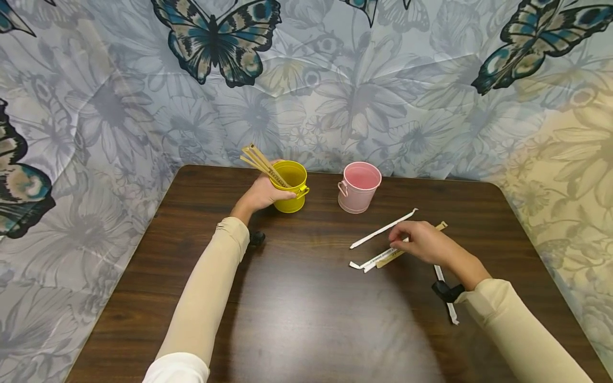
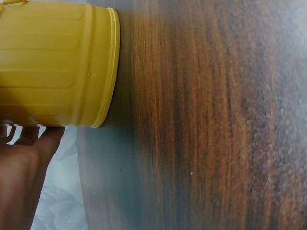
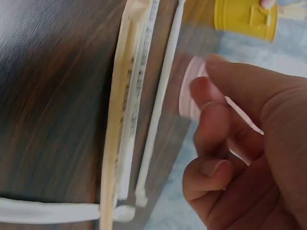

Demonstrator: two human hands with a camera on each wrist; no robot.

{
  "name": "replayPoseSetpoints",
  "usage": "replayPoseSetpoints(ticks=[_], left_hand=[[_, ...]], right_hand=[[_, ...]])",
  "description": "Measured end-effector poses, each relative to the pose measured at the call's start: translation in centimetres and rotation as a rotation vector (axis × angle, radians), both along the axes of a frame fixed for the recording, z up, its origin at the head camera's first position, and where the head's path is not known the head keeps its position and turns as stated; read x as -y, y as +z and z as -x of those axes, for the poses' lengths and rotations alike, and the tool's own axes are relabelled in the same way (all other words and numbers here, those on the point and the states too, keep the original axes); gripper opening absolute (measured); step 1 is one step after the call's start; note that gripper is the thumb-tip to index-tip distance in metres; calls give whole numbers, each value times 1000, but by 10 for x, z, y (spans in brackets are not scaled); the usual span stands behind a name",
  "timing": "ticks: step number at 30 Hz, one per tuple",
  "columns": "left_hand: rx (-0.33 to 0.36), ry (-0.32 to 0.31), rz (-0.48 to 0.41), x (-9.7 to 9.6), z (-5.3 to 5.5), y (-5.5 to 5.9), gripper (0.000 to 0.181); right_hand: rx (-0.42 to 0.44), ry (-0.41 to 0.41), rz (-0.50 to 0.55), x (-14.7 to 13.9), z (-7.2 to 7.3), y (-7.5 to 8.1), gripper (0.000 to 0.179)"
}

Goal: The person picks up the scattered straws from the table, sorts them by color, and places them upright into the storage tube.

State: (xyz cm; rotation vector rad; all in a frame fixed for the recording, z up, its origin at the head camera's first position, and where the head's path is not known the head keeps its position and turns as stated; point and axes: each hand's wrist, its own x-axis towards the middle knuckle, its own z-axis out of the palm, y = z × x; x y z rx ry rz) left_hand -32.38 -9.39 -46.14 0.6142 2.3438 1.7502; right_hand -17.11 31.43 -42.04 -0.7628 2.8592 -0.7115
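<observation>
My left hand (image 1: 262, 193) grips the side of a small yellow bucket (image 1: 290, 204), which stands upright on the table. Several tan paper-wrapped straws (image 1: 262, 161) lean out of its left side. Over a small group of wrapped straws at the right hovers my right hand (image 1: 423, 243), its fingers loosely bent and nothing visible between them. Below it lie a tan wrapped straw (image 3: 118, 105) and printed white wrapped straws (image 3: 136, 100), close together. Another white straw (image 1: 383, 229) lies apart, just beyond them. One more white straw (image 1: 453, 314) passes under the right wrist.
A pink bucket (image 1: 356, 196) stands upright to the right of the yellow one, near the back edge of the dark wooden table (image 1: 306, 319). Behind the table hangs a cloth (image 1: 364, 101) printed with flowers and butterflies.
</observation>
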Motion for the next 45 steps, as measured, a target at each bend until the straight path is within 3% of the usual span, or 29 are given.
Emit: replayPoseSetpoints(ticks=[3,12,24,33,45], left_hand=[[10,1,-7,0,-1,1,90],[35,-11,-14,0,1,2,92],[-19,4,-14,0,1,0,85],[-6,-5,-24,0,0,1,85],[31,-11,-19,0,0,2,89]], right_hand=[[-31,-7,-32,-10,-4,-2,10],[18,-34,-46,-27,-9,-14,12],[50,7,-63,-22,-8,-28,13],[49,28,-64,-16,-7,-33,13],[-59,65,-57,-14,-6,-36,18]])
